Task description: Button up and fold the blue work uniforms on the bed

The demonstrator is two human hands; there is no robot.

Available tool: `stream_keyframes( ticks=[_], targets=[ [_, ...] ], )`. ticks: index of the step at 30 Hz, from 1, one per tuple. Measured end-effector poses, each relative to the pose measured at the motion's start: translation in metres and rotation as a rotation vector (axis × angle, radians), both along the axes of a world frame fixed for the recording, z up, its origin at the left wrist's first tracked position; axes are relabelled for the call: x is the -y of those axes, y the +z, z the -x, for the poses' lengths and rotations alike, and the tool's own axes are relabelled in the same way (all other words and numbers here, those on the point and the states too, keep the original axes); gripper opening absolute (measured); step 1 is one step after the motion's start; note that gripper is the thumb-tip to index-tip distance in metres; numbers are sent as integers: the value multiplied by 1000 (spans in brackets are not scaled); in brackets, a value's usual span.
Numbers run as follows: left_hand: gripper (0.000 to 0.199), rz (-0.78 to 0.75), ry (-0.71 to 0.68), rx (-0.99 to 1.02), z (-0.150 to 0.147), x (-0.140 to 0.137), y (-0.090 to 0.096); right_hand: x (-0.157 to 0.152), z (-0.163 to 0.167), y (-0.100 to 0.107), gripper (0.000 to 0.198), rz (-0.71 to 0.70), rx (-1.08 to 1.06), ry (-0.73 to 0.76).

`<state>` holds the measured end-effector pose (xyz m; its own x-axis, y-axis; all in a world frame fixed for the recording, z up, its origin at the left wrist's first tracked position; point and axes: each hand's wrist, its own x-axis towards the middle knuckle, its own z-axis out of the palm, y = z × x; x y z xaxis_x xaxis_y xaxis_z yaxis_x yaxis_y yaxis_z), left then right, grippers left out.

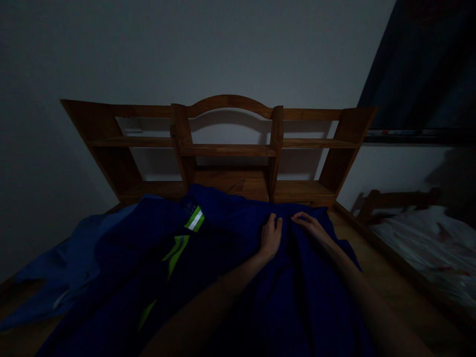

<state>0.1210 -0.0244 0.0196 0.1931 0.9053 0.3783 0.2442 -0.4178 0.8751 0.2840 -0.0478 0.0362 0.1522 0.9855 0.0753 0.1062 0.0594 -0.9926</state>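
A dark blue work garment (238,218) with yellow-green and silver reflective strips is spread in front of me, its cloth rumpled. My left hand (271,237) is over the cloth right of centre, fingers slightly bent and the thumb apart from them. Close by on the right, my right hand (311,225) has its fingertips drawn together in a pinch at a fold of the same garment. Dim light hides how much cloth is between those fingertips. Both forearms reach in across the garment from below.
Lighter blue cloth (70,265) lies to the left. Behind the garment, a wooden shelf unit (226,150) with an arched top stands against the wall. At right are a wooden rail (401,198), crumpled whitish plastic (431,238) and a dark curtain (431,74).
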Motion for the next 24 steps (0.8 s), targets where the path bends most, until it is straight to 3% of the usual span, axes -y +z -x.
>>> stream_keyframes(
  ticks=[14,24],
  targets=[
    [27,-50,-21,-27,0,0,0,-1,-2,-1,26,5,6,50],
    [18,-68,41,-48,0,-1,-2,-8,-7,-11,28,4,-35,74]
  ],
)
